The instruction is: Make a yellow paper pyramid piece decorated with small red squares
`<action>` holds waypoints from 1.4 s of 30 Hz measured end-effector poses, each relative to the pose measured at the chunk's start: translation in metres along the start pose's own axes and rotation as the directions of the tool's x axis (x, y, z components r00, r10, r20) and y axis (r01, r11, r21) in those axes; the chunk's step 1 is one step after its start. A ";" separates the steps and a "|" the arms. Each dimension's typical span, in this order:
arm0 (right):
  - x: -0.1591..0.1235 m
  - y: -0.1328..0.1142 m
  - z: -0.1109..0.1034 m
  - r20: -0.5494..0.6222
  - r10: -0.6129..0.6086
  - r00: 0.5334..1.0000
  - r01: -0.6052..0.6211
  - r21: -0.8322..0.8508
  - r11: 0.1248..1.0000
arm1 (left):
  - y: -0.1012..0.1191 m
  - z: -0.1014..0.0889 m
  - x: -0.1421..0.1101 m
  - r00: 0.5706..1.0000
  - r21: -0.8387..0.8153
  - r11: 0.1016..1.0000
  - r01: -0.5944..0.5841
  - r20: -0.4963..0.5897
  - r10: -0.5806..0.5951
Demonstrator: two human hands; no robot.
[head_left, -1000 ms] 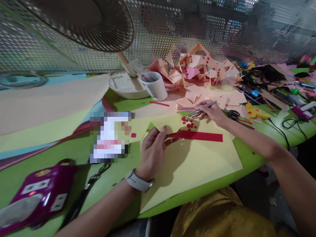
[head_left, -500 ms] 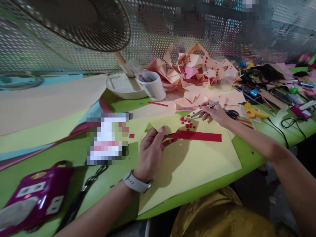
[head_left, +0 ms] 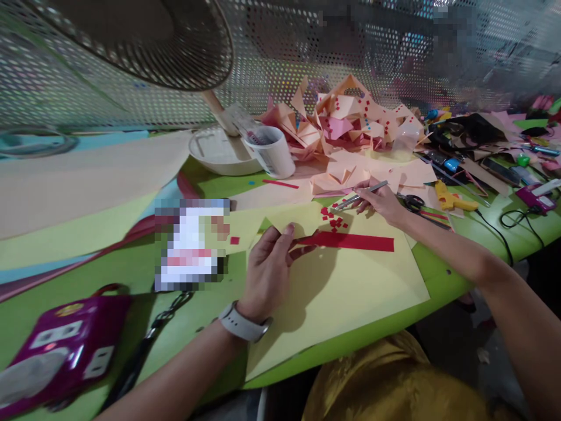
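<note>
Sheet on table nr front edge; strip on it, paper bits just behind strip. L hand at strip's L end; tweezers in R hand, tips by bits. Phone L of sheet, socket box front-L of phone. Cup R of fan, paper pile back-R of cup, mesh wall behind. Scissors R of R hand, glue gun further R.

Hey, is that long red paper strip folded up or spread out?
Spread out: the long red paper strip lies straight on the pale yellow paper sheet, no fold showing. Its end by the left hand is unclear.
</note>
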State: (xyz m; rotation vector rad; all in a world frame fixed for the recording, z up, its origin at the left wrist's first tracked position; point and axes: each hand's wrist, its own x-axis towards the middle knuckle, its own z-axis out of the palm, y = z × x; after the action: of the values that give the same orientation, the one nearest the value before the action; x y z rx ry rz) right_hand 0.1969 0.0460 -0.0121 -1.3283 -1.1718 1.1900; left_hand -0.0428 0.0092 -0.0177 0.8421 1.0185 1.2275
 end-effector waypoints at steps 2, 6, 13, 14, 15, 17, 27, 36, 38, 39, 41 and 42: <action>-0.001 -0.001 0.000 -0.005 0.005 1.000 -0.005 -0.006 1.000 | 0.000 0.000 0.000 1.000 0.014 1.000 -0.008 0.010 0.008; -0.001 -0.003 0.002 -0.004 0.020 1.000 -0.020 -0.007 1.000 | 0.000 0.000 0.001 1.000 0.023 1.000 -0.010 0.017 0.009; 0.001 -0.003 0.007 0.008 0.043 0.999 -0.043 0.012 0.999 | 0.000 0.000 0.000 1.000 -0.001 1.000 0.004 0.026 -0.004; 0.001 -0.003 0.007 0.011 0.043 0.999 -0.043 0.015 0.999 | 0.000 0.000 0.000 1.000 0.005 1.000 0.003 0.026 -0.003; 0.001 -0.002 0.007 0.012 0.044 0.999 -0.044 0.023 0.999 | 0.000 0.000 -0.001 1.000 0.013 1.000 0.001 0.026 -0.001; 0.002 0.000 0.007 0.012 0.037 0.999 -0.038 0.051 0.998 | 0.000 0.000 -0.001 1.000 0.034 0.999 -0.006 0.028 0.005; 0.007 0.003 -0.001 -0.082 -0.035 0.996 0.041 0.071 0.997 | -0.004 -0.003 0.001 0.996 0.020 1.000 0.000 0.092 -0.002; -0.022 -0.044 0.010 -0.134 -0.276 0.952 0.275 -0.025 0.961 | -0.004 0.000 -0.002 0.988 0.052 0.998 -0.028 0.152 0.020; -0.033 -0.048 0.026 -0.073 -0.266 0.961 0.267 0.004 0.964 | -0.004 0.000 -0.003 0.986 0.064 0.998 -0.024 0.168 0.013; -0.037 -0.049 0.033 -0.050 -0.258 0.965 0.259 0.026 0.965 | -0.004 0.000 -0.003 0.984 0.064 0.998 -0.025 0.176 0.013; -0.042 -0.049 0.044 -0.032 -0.247 0.969 0.248 0.071 0.966 | -0.003 0.000 -0.004 0.982 0.060 0.998 -0.030 0.190 0.018; -0.043 -0.049 0.048 -0.030 -0.242 0.970 0.244 0.089 0.966 | -0.003 0.000 -0.004 0.981 0.059 0.998 -0.036 0.194 0.024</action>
State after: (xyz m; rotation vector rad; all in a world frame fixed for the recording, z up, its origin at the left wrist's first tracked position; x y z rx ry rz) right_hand 0.1442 0.0092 0.0370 -1.0889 -1.2133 1.0383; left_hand -0.0418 0.0045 -0.0198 1.0075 0.8931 1.1199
